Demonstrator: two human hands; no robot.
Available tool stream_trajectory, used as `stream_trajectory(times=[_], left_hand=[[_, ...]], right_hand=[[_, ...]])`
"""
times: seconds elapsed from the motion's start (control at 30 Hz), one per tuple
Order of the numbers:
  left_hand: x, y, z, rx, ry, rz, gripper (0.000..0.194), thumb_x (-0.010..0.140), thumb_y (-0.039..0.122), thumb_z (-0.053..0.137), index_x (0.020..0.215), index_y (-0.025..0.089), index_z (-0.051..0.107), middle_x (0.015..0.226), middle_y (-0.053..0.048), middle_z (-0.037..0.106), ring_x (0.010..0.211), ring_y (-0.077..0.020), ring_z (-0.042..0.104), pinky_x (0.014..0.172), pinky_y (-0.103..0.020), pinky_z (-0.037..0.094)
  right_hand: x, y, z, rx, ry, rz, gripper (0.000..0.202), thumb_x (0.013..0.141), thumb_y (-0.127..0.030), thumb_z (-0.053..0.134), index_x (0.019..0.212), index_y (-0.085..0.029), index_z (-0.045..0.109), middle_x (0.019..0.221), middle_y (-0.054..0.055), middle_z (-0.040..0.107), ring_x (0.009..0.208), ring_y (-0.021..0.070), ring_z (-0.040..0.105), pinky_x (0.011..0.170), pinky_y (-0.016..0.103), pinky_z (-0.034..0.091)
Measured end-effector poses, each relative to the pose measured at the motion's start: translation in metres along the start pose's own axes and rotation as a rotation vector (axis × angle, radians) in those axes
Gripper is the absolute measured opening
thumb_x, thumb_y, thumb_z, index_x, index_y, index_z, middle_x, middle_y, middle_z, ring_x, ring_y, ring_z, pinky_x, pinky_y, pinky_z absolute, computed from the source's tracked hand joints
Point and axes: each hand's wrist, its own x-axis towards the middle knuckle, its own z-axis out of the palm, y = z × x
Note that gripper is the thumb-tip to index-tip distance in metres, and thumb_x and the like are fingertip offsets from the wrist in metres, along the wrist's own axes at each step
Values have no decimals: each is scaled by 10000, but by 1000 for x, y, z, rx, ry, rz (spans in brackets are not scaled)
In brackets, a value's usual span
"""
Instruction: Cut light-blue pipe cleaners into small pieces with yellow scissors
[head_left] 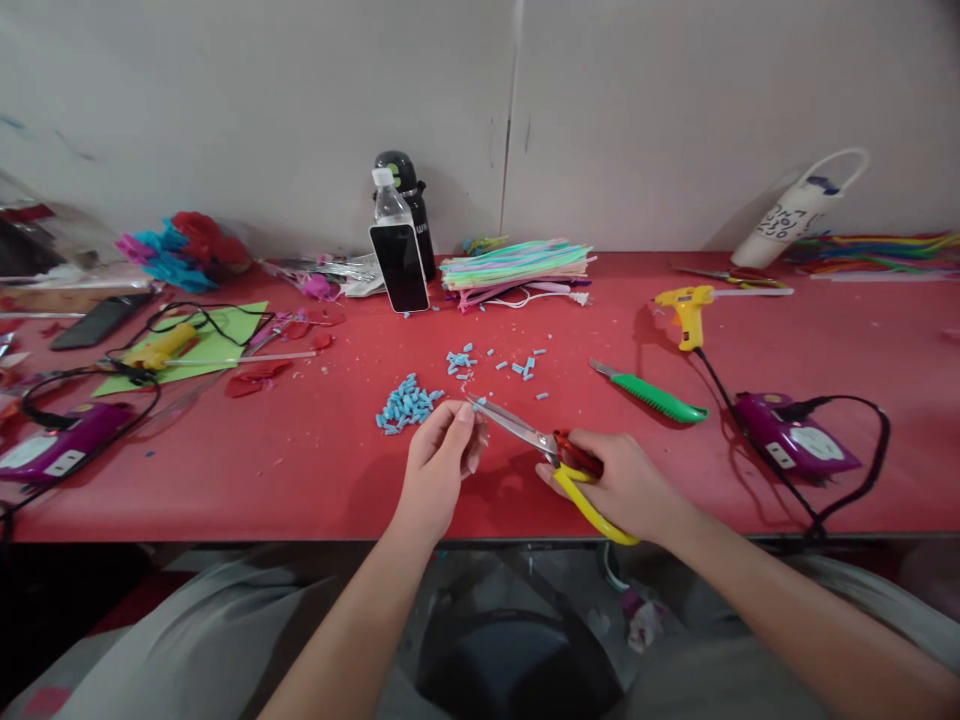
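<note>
My right hand (619, 480) is closed on the handles of the scissors (531, 434), one red and one yellow. Their blades point up and left to the fingertips of my left hand (442, 455). That hand is pinched on a small light-blue piece (478, 404), which shows at the blade tips. Just left of my left hand lies a pile of short blue pieces (407, 404) on the red table (315, 490). More blue pieces (460, 360) are scattered behind the blades.
A green cutter (660, 397), yellow glue gun (690, 316) and purple power box (795, 436) with a cable lie right. A phone (400, 268) leans on bottles behind, beside pastel pipe cleaners (517, 268). Another glue gun (161, 347) is left on green paper (217, 335).
</note>
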Motion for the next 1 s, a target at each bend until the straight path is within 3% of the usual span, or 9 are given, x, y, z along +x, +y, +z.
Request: stream_trajectory(times=[0.2, 0.37, 0.47, 0.87, 1.0], left_hand=[[0, -1, -1, 28, 2, 16, 247, 925, 375, 532, 799, 165, 565, 679, 25, 524, 487, -33, 407, 452, -183, 285], [2, 1, -2, 82, -2, 44, 277, 926, 368, 529, 741, 162, 536, 670, 26, 516, 490, -37, 397, 463, -191, 298], [4, 2, -1, 83, -14, 49, 275, 929, 363, 524, 742, 162, 536, 666, 26, 509, 491, -38, 392, 467, -192, 297], [9, 2, 1, 37, 1, 18, 266, 909, 381, 546, 762, 159, 561, 633, 27, 503, 480, -38, 409, 451, -174, 273], [12, 3, 4, 39, 1, 17, 273, 909, 391, 544, 761, 162, 559, 633, 28, 506, 474, -37, 407, 442, -172, 272]], right_hand=[[0, -1, -3, -51, -25, -5, 394, 813, -507, 584, 635, -217, 386, 537, -47, 450, 499, 96, 352, 481, 223, 255], [3, -3, -11, -375, 27, -46, 321, 811, -510, 567, 691, -217, 514, 681, 24, 630, 593, 152, 535, 524, 259, 233], [5, -4, -13, -493, -3, -53, 282, 812, -477, 563, 706, -216, 548, 716, 47, 669, 624, 178, 591, 528, 270, 209], [14, 4, -11, -574, -80, -59, 347, 879, -455, 461, 725, -187, 619, 672, 89, 690, 567, 171, 595, 517, 281, 188], [15, 7, -7, -520, -50, -65, 340, 862, -449, 477, 682, -187, 597, 614, 80, 650, 532, 159, 550, 516, 280, 196]])
